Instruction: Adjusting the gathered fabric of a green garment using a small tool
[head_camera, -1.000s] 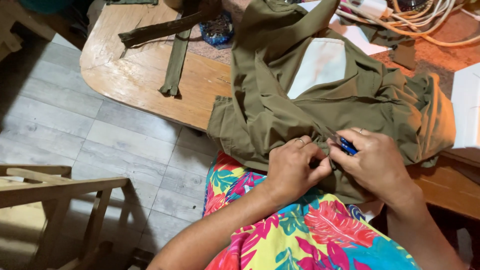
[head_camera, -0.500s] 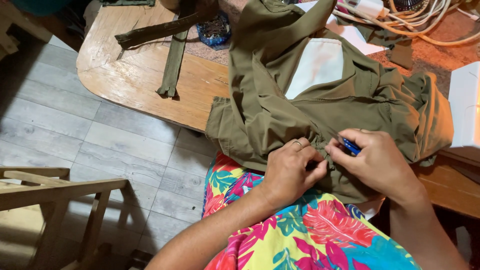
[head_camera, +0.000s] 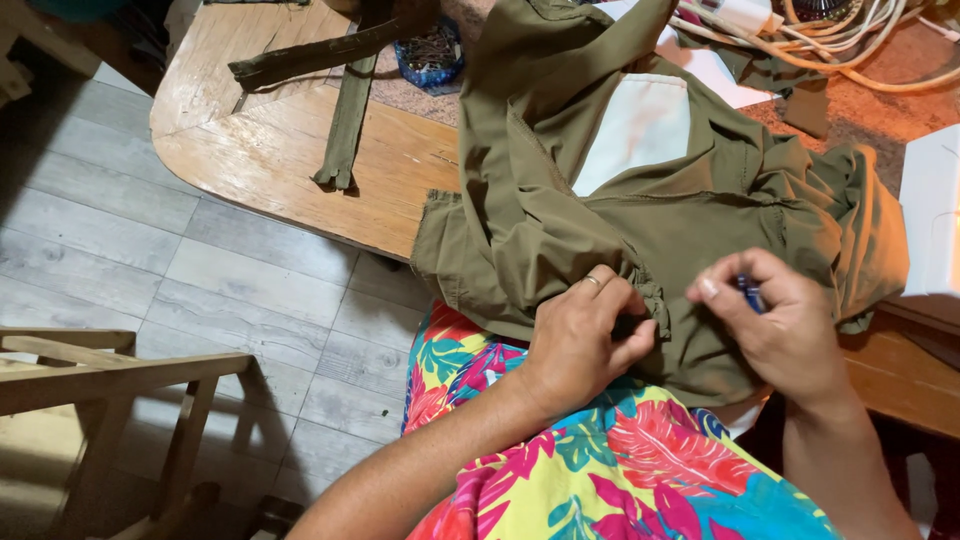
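Observation:
An olive green garment (head_camera: 640, 210) with a white lining patch (head_camera: 635, 130) hangs off the wooden table (head_camera: 280, 150) onto my lap. My left hand (head_camera: 585, 340) pinches a gathered fold of the garment's lower edge. My right hand (head_camera: 775, 325) sits just to the right of it, fingers closed on a small blue tool (head_camera: 750, 292), most of which is hidden in the hand. The two hands are a short way apart over the cloth.
Olive fabric strips (head_camera: 345, 110) lie on the table's far left, beside a blue container of small items (head_camera: 430, 55). Cables (head_camera: 840, 25) run along the back right. A white object (head_camera: 935, 215) stands at the right edge. A wooden chair frame (head_camera: 110, 380) is at lower left.
My right hand has pulled away to the right with the blue tool, opening a gap from the left hand. The left hand still grips the fold.

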